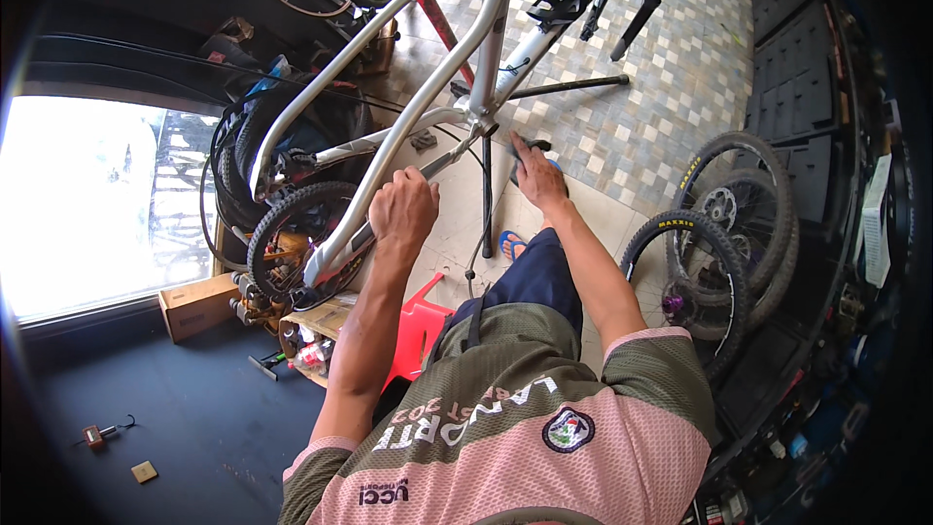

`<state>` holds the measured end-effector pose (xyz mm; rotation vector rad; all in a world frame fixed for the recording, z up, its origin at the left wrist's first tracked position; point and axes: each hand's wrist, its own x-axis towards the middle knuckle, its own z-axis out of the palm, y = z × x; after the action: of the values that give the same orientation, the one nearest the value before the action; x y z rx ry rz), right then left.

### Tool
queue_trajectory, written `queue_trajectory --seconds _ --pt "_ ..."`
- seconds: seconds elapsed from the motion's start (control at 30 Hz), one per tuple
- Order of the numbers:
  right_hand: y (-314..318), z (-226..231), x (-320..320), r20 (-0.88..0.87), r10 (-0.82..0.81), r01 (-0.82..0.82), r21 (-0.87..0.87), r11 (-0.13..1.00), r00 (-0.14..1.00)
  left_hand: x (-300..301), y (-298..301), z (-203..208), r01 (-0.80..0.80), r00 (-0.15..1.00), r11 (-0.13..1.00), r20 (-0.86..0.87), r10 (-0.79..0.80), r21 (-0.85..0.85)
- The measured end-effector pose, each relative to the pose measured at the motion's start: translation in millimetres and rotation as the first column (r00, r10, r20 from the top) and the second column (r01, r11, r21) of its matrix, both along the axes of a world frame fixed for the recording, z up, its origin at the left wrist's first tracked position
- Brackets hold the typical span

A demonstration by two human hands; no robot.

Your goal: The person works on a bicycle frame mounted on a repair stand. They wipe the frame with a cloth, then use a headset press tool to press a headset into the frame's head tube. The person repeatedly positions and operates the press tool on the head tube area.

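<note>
While clamping the left hand (406,206) round a lower rear tube (449,165) of the silver bicycle frame (495,39), raised over the tiled floor (622,136) inward from the wheels (715,237) near its right edge, holding the right hand (539,175) outstretched near the frame's bottom corner; cannot tell whether gripping anything there.

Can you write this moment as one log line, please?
left hand: closed on long tool | right hand: fingers outstretched near silver bike frame | bike wheels: at right
</note>
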<state>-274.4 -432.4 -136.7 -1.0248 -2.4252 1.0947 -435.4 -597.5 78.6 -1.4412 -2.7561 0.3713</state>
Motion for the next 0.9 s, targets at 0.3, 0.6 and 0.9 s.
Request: queue_trajectory --seconds 0.3,0.6,0.9 --pt "11.2 -6.5 -32.8 -0.226 -0.316 0.266 -0.224 0.938 0.922 0.1 0.3 0.8 -0.051 0.998 0.999 0.031 0.051 0.008" --pt "21.5 -41.8 -84.8 -0.197 -0.178 0.180 -0.007 0.984 0.964 1.4 0.7 -1.7 -0.047 0.998 0.998 0.040 0.046 0.037" --pt "-8.4 -43.7 -102.6 -0.084 -0.569 -0.240 -0.949 -0.204 0.818 -3.3 -5.2 -9.1 -0.065 0.998 0.996 -0.015 0.066 0.063"
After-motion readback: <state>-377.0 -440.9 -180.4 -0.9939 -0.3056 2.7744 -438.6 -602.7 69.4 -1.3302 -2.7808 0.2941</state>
